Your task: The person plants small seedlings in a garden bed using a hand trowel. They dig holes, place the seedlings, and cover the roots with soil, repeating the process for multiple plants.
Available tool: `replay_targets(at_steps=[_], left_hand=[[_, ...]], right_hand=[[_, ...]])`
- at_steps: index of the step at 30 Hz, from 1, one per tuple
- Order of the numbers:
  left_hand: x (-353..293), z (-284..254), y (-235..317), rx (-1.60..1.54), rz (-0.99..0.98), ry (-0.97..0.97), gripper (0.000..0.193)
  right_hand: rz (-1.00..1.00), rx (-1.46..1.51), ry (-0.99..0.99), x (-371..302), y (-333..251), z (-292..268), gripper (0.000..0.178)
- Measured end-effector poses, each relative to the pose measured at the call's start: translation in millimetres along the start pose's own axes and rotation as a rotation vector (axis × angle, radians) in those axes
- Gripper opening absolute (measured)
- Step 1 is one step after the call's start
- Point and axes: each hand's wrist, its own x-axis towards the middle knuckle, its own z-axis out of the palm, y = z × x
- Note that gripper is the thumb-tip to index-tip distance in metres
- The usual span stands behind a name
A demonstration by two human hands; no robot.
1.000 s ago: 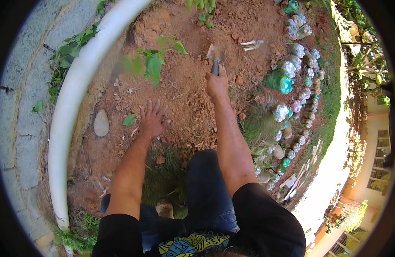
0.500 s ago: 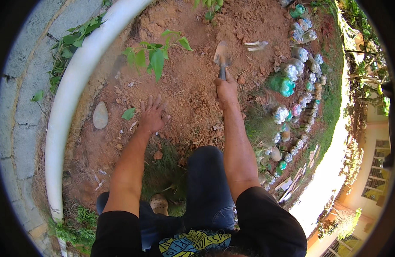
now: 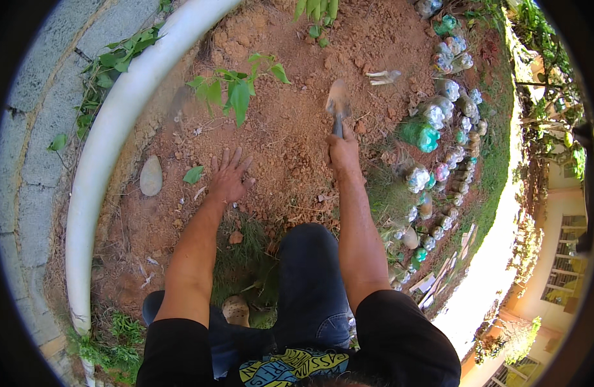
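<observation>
My right hand [image 3: 344, 153] is wrapped round the handle of a hand trowel [image 3: 338, 103], whose soil-stained blade points away from me over the reddish soil [image 3: 284, 142]. Pressed to the ground on the other side, my left hand [image 3: 229, 177] has its fingers spread and holds nothing. Just left of that hand lies a single green leaf [image 3: 194, 174]. Beyond it stands a small leafy plant [image 3: 237, 90]. To the right of the trowel blade, a pale forked tool [image 3: 382, 77], perhaps a hand fork, rests on the soil.
A thick white pipe [image 3: 94, 168] curves along the left beside a grey block wall [image 3: 39, 148]. Near it lies an oval stone [image 3: 151, 175]. Stuffed plastic bottles [image 3: 434, 116] line the bed's right side. Another leafy plant [image 3: 317, 13] grows at the far edge.
The trowel and my right hand have come slightly nearer to me, the grip unchanged. My left hand stays flat on the soil. The whole view has shifted a little.
</observation>
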Motion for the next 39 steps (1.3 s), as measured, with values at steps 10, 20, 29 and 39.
replay_targets(at_steps=[10,20,29,39], left_hand=[[-2,3,0,-0.023,0.008,0.01,0.07],[-1,9,-5,-0.054,0.024,0.039,0.07],[-23,10,5,0.012,0.01,0.091,0.06],[-44,34,-13,-0.176,-0.153,0.162,0.056]], right_hand=[[-0.19,-0.15,0.036,7,19,16,0.063],[0.136,-0.192,-0.197,-99,57,-18,0.066],[-0.392,-1.084,-0.417,-96,52,-47,0.07],[-0.516,-1.033,-0.408,-79,58,15,0.066]])
